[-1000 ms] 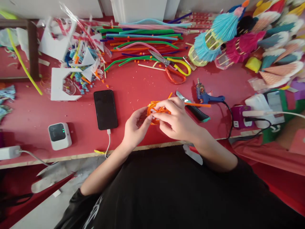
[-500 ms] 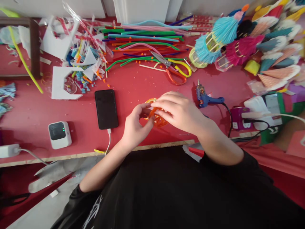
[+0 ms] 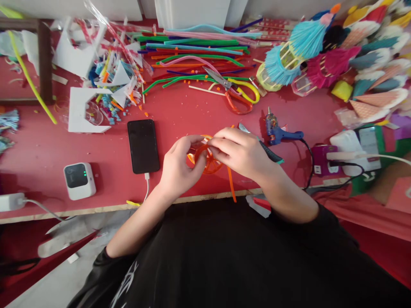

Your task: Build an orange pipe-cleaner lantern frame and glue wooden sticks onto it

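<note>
Between my hands is a round, openwork orange piece (image 3: 211, 167) made of fuzzy strips, partly hidden by fingers. My left hand (image 3: 180, 169) is closed around its left side, with thumb and fingers pinching an orange band. The fingertips of my right hand (image 3: 245, 152) are pressed together at its upper right, on an orange pipe cleaner (image 3: 231, 185). That strip's tail hangs below the right palm to the table's front edge. Partly covered by the right hand lies a dark-handled cutter (image 3: 271, 152). Left of my left hand is a black phone (image 3: 143, 146), plugged into a white cable.
Red- and yellow-handled scissors (image 3: 239, 95) lie behind my hands, before several coloured pipe cleaners (image 3: 195, 51). A blue glue gun (image 3: 282, 134) rests at right, its cord running to a purple power socket (image 3: 324, 160). Offcuts (image 3: 112, 92) and a white device (image 3: 80, 181) are leftward.
Both hands have shifted slightly left with the orange piece. The orange strip's tail now shows below my right hand, and the cutter has come into sight beside it.
</note>
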